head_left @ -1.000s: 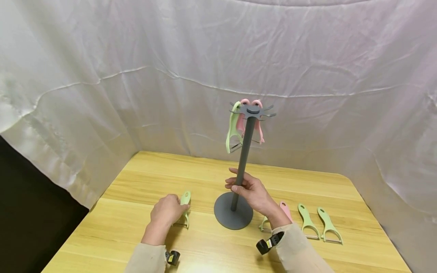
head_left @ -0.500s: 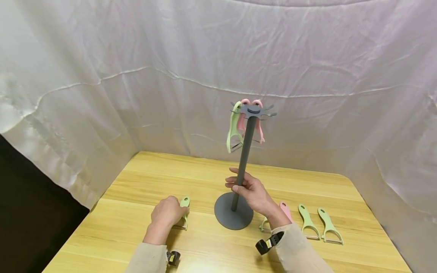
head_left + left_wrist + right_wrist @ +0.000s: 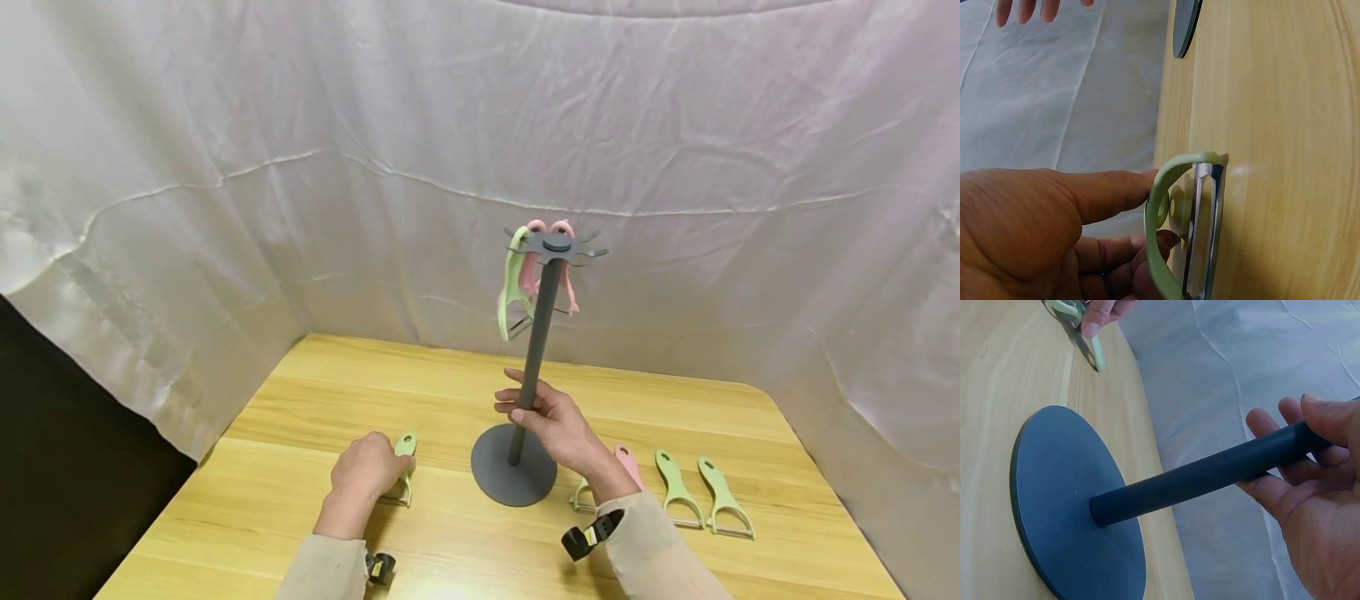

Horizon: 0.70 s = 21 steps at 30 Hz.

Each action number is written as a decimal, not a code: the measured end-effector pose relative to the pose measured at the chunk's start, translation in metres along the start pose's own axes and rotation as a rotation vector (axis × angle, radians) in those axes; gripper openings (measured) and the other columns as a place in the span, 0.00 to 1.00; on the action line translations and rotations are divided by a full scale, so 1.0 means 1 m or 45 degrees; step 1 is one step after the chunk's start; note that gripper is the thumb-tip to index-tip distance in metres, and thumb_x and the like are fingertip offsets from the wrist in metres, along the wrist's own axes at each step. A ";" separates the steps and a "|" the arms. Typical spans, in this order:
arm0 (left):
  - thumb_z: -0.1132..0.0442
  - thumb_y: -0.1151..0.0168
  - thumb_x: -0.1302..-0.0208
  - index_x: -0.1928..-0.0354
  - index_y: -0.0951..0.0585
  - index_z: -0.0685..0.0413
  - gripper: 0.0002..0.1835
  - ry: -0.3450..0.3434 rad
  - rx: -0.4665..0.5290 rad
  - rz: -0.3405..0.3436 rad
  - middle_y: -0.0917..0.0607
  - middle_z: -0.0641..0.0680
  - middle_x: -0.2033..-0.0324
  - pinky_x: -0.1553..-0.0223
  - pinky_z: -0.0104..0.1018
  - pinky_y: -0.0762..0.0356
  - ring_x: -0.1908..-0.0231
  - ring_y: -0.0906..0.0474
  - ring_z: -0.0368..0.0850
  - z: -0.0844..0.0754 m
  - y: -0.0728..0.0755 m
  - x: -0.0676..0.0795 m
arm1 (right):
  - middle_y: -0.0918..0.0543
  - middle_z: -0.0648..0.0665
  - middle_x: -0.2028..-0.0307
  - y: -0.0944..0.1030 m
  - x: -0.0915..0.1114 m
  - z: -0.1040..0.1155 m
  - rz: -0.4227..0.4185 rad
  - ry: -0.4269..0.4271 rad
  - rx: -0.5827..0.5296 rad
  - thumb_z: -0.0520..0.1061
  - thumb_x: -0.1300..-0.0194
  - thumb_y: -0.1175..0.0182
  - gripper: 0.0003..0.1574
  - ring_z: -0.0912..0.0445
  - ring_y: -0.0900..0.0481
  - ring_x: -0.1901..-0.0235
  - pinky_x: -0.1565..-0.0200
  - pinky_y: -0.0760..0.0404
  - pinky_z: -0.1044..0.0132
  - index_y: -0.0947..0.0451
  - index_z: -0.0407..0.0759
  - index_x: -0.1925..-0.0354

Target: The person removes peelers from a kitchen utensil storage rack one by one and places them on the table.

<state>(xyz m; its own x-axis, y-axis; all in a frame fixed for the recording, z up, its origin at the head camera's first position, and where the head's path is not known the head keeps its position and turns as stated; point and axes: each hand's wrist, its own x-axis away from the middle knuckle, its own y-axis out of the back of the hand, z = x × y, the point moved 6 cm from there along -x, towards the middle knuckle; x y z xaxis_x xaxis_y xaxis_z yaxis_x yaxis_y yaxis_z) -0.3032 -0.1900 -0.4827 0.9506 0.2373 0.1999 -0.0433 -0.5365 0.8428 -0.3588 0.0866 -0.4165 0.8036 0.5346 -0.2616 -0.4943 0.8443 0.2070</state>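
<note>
My left hand (image 3: 365,471) pinches a light green peeler (image 3: 406,447) at the left part of the table, thumb on one side of its handle. In the left wrist view, the peeler's metal blade (image 3: 1205,228) faces the camera, close over the wood. My right hand (image 3: 562,429) holds the lower half of a dark grey stand's pole (image 3: 542,325), thumb and fingers around it. The stand's round base (image 3: 495,477) rests on the table. From hooks at its top hang a green peeler (image 3: 513,283) and two pink peelers, one (image 3: 570,292) behind the pole.
Right of the stand, a pink peeler (image 3: 626,457) and two green peelers, one (image 3: 672,479) nearer the stand, lie on the wooden table (image 3: 465,550). My right wrist partly covers another green peeler (image 3: 581,493). A pale curtain (image 3: 420,250) encloses the back and sides.
The left hand and its peeler have shifted slightly toward the table's front edge, then stayed still. The right hand keeps its place on the pole.
</note>
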 end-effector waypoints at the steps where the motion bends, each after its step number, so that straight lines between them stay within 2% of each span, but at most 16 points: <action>1: 0.48 0.28 0.36 0.85 0.32 0.46 0.27 0.001 -0.001 -0.001 0.35 0.46 0.86 0.82 0.31 0.44 0.84 0.42 0.39 0.000 0.000 0.000 | 0.22 0.22 0.37 0.000 0.000 0.000 0.002 -0.002 -0.001 0.30 0.23 0.44 0.37 0.35 0.18 0.36 0.38 0.16 0.59 0.37 0.41 0.21; 7: 0.49 0.28 0.37 0.86 0.32 0.46 0.27 -0.006 0.005 -0.015 0.35 0.46 0.86 0.82 0.32 0.43 0.84 0.41 0.40 0.001 0.001 0.000 | 0.23 0.21 0.36 0.000 0.000 -0.001 0.023 0.012 -0.017 0.30 0.23 0.44 0.38 0.34 0.19 0.36 0.36 0.18 0.54 0.38 0.40 0.20; 11: 0.49 0.27 0.37 0.86 0.33 0.46 0.27 -0.016 0.013 -0.024 0.36 0.45 0.87 0.83 0.31 0.44 0.84 0.41 0.40 0.002 0.001 0.000 | 0.21 0.25 0.37 0.000 0.000 0.000 0.035 0.002 -0.017 0.30 0.23 0.44 0.38 0.35 0.19 0.36 0.36 0.18 0.52 0.38 0.40 0.20; 16: 0.49 0.27 0.38 0.85 0.32 0.47 0.27 -0.012 0.011 -0.027 0.35 0.46 0.86 0.82 0.32 0.43 0.83 0.39 0.41 0.002 0.001 -0.001 | 0.19 0.30 0.37 -0.001 0.000 0.000 0.050 -0.023 -0.027 0.30 0.23 0.44 0.38 0.36 0.19 0.35 0.36 0.18 0.54 0.37 0.42 0.20; 21: 0.48 0.27 0.38 0.84 0.30 0.48 0.25 -0.003 0.004 -0.032 0.33 0.47 0.84 0.82 0.33 0.41 0.82 0.37 0.43 0.002 0.002 -0.001 | 0.22 0.24 0.35 0.000 0.000 0.001 0.070 -0.033 -0.037 0.30 0.24 0.45 0.39 0.35 0.20 0.35 0.35 0.18 0.54 0.38 0.41 0.20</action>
<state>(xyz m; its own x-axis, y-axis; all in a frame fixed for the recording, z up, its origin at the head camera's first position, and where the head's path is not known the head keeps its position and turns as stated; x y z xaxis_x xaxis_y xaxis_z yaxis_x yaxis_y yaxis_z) -0.3036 -0.1928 -0.4826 0.9523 0.2486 0.1773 -0.0183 -0.5331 0.8459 -0.3585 0.0861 -0.4161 0.7829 0.5795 -0.2263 -0.5471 0.8145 0.1931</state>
